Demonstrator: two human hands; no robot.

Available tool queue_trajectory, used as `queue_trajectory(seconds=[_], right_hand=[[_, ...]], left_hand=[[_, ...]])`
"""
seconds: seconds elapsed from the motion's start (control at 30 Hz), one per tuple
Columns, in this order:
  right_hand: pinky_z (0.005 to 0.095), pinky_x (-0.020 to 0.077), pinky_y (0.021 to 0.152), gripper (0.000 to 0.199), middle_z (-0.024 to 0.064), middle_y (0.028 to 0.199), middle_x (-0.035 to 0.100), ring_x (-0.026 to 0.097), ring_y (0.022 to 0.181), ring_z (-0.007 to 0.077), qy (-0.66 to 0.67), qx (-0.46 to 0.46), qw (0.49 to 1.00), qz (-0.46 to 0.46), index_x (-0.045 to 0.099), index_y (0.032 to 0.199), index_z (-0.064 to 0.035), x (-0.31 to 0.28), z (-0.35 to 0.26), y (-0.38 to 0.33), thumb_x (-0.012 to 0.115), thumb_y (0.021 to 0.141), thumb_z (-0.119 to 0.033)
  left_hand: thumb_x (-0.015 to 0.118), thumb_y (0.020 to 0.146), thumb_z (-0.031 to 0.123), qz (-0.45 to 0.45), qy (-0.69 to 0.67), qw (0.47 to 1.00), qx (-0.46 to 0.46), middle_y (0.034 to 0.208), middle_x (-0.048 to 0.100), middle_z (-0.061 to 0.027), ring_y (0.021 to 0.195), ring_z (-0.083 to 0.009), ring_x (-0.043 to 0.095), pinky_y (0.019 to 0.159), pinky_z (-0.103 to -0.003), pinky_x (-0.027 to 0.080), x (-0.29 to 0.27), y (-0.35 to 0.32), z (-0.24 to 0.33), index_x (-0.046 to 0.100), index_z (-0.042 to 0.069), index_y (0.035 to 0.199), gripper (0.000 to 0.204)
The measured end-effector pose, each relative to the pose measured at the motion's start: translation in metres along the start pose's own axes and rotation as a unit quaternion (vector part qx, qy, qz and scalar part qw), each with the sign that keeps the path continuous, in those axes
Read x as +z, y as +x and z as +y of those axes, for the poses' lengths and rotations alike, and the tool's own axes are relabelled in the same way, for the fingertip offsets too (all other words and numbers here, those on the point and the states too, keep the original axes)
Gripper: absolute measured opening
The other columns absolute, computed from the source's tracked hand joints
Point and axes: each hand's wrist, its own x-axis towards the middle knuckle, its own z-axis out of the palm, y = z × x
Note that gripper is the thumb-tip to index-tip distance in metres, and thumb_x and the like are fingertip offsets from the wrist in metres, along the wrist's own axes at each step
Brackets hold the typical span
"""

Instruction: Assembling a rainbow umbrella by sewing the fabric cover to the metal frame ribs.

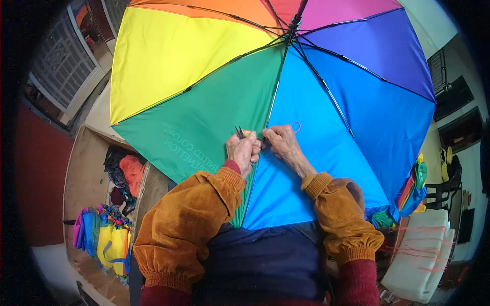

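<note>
Two grips: left hand [243, 150] is clutching dark twin-pointed tool [239, 132]; right hand [283, 144] is pinching, contents hidden, at rainbow-panelled fabric umbrella's [306, 102] metal rib [274, 97].

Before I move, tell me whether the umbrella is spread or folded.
The umbrella is spread: its ribs fan out from the hub, and the coloured panels between them are opened wide.

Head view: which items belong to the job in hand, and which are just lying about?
In the job:
open rainbow umbrella, underside showing
its rib, beside the right hand
dark pointed tool in the left hand

Lying about, seemingly:
wooden box
coral cloth in it
yellow bundle in it
off-white slab at right
</note>
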Motion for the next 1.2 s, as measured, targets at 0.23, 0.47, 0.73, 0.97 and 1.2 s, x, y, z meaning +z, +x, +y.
queue_trajectory(seconds=[0.23, 0.47, 0.73, 0.97, 1.2], right_hand=[[0.0321, 0.0278, 0.036, 0.038, 0.0044, 0.045, 0.042, 0.039, 0.040, 0.0107, -0.017, 0.007, 1.000, 0.013, 0.048, 0.053, 0.0032, -0.001, 0.001, -0.002, 0.052, 0.082, -0.021], [0.0337, 0.0260, 0.038, 0.038, 0.0039, 0.045, 0.039, 0.036, 0.042, 0.0104, -0.017, -0.009, 1.000, 0.008, 0.047, 0.054, 0.0040, 0.000, 0.001, -0.002, 0.052, 0.082, -0.022], [0.0335, 0.0280, 0.039, 0.037, 0.0038, 0.046, 0.040, 0.037, 0.044, 0.0105, -0.012, -0.010, 1.000, 0.018, 0.049, 0.056, 0.0040, -0.001, 0.004, 0.001, 0.052, 0.082, -0.022], [0.0332, 0.0279, 0.040, 0.036, 0.0037, 0.047, 0.041, 0.037, 0.045, 0.0100, 0.001, -0.010, 1.000, 0.011, 0.048, 0.056, 0.0038, -0.003, 0.000, -0.005, 0.051, 0.081, -0.021], [0.0332, 0.0268, 0.040, 0.037, 0.0026, 0.047, 0.041, 0.036, 0.046, 0.0095, -0.017, -0.004, 1.000, 0.015, 0.046, 0.054, 0.0031, -0.003, 0.004, -0.004, 0.051, 0.080, -0.023]], left_hand=[[0.055, 0.088, 0.011, -0.011, -0.014, 1.000, -0.007, 0.067, 0.051, -0.0080, 0.045, -0.0087, 0.042, 0.035, -0.022, 0.031, 0.000, -0.003, 0.000, 0.045, 0.003, 0.092, 0.013], [0.054, 0.087, 0.010, 0.007, -0.014, 1.000, -0.010, 0.069, 0.051, -0.0093, 0.045, -0.0093, 0.041, 0.035, -0.022, 0.031, 0.001, -0.008, 0.002, 0.044, 0.001, 0.092, 0.014], [0.055, 0.088, 0.012, 0.007, 0.002, 1.000, -0.022, 0.070, 0.052, -0.0075, 0.049, -0.0090, 0.042, 0.037, -0.022, 0.032, 0.001, -0.005, 0.003, 0.045, 0.004, 0.089, 0.013], [0.055, 0.087, 0.011, -0.014, 0.030, 0.999, -0.023, 0.071, 0.053, -0.0083, 0.049, -0.0083, 0.042, 0.036, -0.021, 0.031, -0.001, -0.008, 0.002, 0.045, 0.005, 0.089, 0.012], [0.055, 0.087, 0.011, -0.003, 0.012, 1.000, -0.010, 0.071, 0.053, -0.0083, 0.048, -0.0072, 0.039, 0.036, -0.021, 0.030, 0.003, -0.014, 0.002, 0.046, 0.005, 0.087, 0.011]])
